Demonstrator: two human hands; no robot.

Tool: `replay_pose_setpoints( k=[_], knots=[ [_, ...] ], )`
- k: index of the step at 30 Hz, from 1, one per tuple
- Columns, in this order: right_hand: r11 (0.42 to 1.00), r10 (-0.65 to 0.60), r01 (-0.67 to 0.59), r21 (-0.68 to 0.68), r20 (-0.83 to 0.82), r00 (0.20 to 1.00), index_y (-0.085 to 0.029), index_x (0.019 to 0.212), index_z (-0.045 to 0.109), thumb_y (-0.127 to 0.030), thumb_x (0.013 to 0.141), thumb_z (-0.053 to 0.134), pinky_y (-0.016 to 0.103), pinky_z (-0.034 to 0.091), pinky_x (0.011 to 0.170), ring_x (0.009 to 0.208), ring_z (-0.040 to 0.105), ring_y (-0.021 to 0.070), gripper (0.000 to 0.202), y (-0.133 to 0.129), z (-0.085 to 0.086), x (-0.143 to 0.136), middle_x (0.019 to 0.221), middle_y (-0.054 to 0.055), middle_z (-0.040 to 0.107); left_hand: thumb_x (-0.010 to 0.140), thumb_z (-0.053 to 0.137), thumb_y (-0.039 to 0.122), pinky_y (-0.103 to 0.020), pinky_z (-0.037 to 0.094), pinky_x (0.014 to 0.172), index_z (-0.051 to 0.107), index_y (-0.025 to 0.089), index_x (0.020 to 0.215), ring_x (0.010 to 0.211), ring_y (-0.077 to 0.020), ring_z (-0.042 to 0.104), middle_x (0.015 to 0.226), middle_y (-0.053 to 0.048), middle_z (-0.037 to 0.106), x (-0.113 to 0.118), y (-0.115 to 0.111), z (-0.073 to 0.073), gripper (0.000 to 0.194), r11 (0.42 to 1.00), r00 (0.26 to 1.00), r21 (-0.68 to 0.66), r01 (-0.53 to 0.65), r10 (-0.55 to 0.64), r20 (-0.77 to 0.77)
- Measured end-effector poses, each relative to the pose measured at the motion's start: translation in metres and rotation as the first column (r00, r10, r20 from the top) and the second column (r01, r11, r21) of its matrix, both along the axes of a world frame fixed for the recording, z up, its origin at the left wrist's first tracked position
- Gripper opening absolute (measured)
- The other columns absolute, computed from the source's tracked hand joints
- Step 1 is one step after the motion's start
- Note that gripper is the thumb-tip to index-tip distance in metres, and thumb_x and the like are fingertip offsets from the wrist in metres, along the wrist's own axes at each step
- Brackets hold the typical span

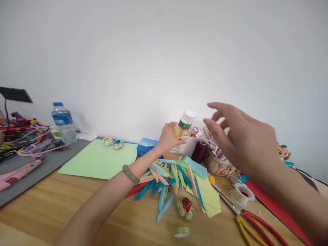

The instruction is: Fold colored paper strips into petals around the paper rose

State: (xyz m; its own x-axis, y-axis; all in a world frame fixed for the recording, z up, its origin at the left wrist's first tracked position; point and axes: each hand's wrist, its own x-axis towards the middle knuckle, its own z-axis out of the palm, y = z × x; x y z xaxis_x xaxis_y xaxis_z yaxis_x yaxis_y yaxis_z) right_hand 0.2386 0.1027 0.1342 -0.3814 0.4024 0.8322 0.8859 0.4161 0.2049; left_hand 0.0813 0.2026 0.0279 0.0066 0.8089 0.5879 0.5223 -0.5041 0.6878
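My left hand (169, 137) is wrapped round a plastic bottle (185, 123) with a white cap and a green label, holding it tilted near the wall. To its right my right hand (241, 136) is raised in the air, fingers apart and curved, with nothing in them. Below the hands lies a heap of folded paper strips (169, 177) in blue, green, peach and red. In front of the heap sit a folded paper flower (185, 207) with a red centre and a small green roll of tape (182, 232).
Scissors (241, 212) with red and yellow handles lie at the right, beside a white spool (242, 194). A dark thread cone (199, 152) and a basket (219, 165) stand behind. Leftward are green paper (102, 162), a blue tissue pack (146, 147) and a water bottle (63, 121).
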Motion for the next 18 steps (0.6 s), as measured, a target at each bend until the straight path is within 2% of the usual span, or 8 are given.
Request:
replay_pose_setpoints(
  k=[4, 6, 8, 9, 12, 14, 16, 18],
  knots=[
    [0.971, 0.215, -0.217, -0.098, -0.035, 0.976, -0.019, 0.103, 0.06, -0.032, 0.094, 0.043, 0.021, 0.038, 0.042, 0.049, 0.058, 0.0103, 0.023, -0.018, -0.029, 0.019, 0.072, 0.001, 0.065, 0.052, 0.085, 0.025, -0.039, 0.043, 0.094, 0.049, 0.014, 0.114, 0.11, -0.025, 0.053, 0.114, -0.01, 0.052, 0.007, 0.037, -0.04, 0.073, 0.998, 1.0, -0.063, -0.01, 0.012, 0.025],
    [0.958, 0.249, -0.257, -0.127, -0.077, 0.966, -0.019, 0.101, 0.059, -0.03, 0.093, 0.045, 0.021, 0.043, 0.045, 0.051, 0.059, 0.0103, 0.019, -0.023, -0.041, 0.027, 0.076, 0.002, 0.065, 0.063, 0.079, 0.028, -0.042, 0.044, 0.092, 0.051, 0.013, 0.114, 0.108, -0.0252, 0.054, 0.116, -0.011, 0.053, 0.009, 0.045, -0.056, 0.06, 0.994, 0.998, -0.1, -0.05, 0.054, 0.039],
    [0.947, 0.268, -0.283, -0.151, -0.108, 0.957, -0.019, 0.1, 0.059, -0.028, 0.092, 0.048, 0.021, 0.047, 0.049, 0.055, 0.061, 0.0106, 0.016, -0.027, -0.051, 0.033, 0.08, 0.003, 0.065, 0.082, 0.062, 0.031, -0.045, 0.046, 0.089, 0.053, 0.015, 0.114, 0.104, -0.0234, 0.055, 0.118, -0.009, 0.054, 0.01, 0.049, -0.067, 0.037, 0.989, 0.996, -0.124, -0.081, 0.086, 0.039],
    [0.94, 0.275, -0.295, -0.175, -0.128, 0.953, -0.02, 0.101, 0.059, -0.027, 0.092, 0.048, 0.02, 0.047, 0.048, 0.056, 0.062, 0.011, 0.016, -0.027, -0.056, 0.036, 0.081, 0.003, 0.065, 0.082, 0.061, 0.03, -0.046, 0.046, 0.089, 0.052, 0.015, 0.115, 0.105, -0.0239, 0.055, 0.118, -0.009, 0.054, 0.01, 0.049, -0.071, 0.037, 0.987, 0.994, -0.128, -0.097, 0.102, 0.033],
    [0.899, 0.269, -0.312, -0.307, -0.173, 0.947, -0.021, 0.1, 0.059, -0.028, 0.093, 0.046, 0.019, 0.048, 0.048, 0.059, 0.063, 0.0114, 0.017, -0.028, -0.075, 0.046, 0.082, 0.003, 0.067, 0.061, 0.08, 0.022, -0.05, 0.037, 0.097, 0.045, 0.014, 0.118, 0.115, -0.0295, 0.046, 0.12, -0.012, 0.047, 0.009, 0.046, -0.073, 0.067, 0.982, 0.987, -0.105, -0.16, 0.161, 0.002],
    [0.864, 0.202, -0.263, -0.43, -0.181, 0.962, -0.022, 0.098, 0.062, -0.033, 0.092, 0.046, 0.021, 0.05, 0.048, 0.063, 0.066, 0.0139, 0.02, -0.024, -0.094, 0.055, 0.084, 0.004, 0.069, 0.05, 0.084, 0.016, -0.051, 0.031, 0.102, 0.038, 0.017, 0.12, 0.12, -0.0314, 0.039, 0.123, -0.013, 0.042, 0.008, 0.041, -0.069, 0.085, 0.979, 0.981, -0.062, -0.193, 0.192, -0.023],
    [0.833, 0.08, -0.131, -0.538, -0.117, 0.99, -0.023, 0.095, 0.065, -0.038, 0.092, 0.044, 0.026, 0.051, 0.048, 0.064, 0.068, 0.0186, 0.026, -0.015, -0.116, 0.066, 0.085, 0.005, 0.072, 0.048, 0.085, 0.015, -0.049, 0.031, 0.102, 0.034, 0.017, 0.12, 0.121, -0.0317, 0.038, 0.123, -0.013, 0.039, 0.005, 0.034, -0.063, 0.089, 0.979, 0.978, -0.017, -0.204, 0.203, -0.044],
    [0.775, -0.053, 0.037, -0.631, -0.007, 0.999, -0.021, 0.1, 0.066, -0.035, 0.092, 0.04, 0.035, 0.054, 0.055, 0.074, 0.07, 0.026, 0.031, 0.002, -0.139, 0.076, 0.097, 0.01, 0.073, 0.056, 0.081, 0.02, -0.049, 0.032, 0.101, 0.033, 0.016, 0.119, 0.12, -0.0317, 0.038, 0.122, -0.015, 0.038, 0.003, 0.023, -0.056, 0.08, 0.975, 0.974, 0.023, -0.219, 0.22, -0.053]
  ],
)
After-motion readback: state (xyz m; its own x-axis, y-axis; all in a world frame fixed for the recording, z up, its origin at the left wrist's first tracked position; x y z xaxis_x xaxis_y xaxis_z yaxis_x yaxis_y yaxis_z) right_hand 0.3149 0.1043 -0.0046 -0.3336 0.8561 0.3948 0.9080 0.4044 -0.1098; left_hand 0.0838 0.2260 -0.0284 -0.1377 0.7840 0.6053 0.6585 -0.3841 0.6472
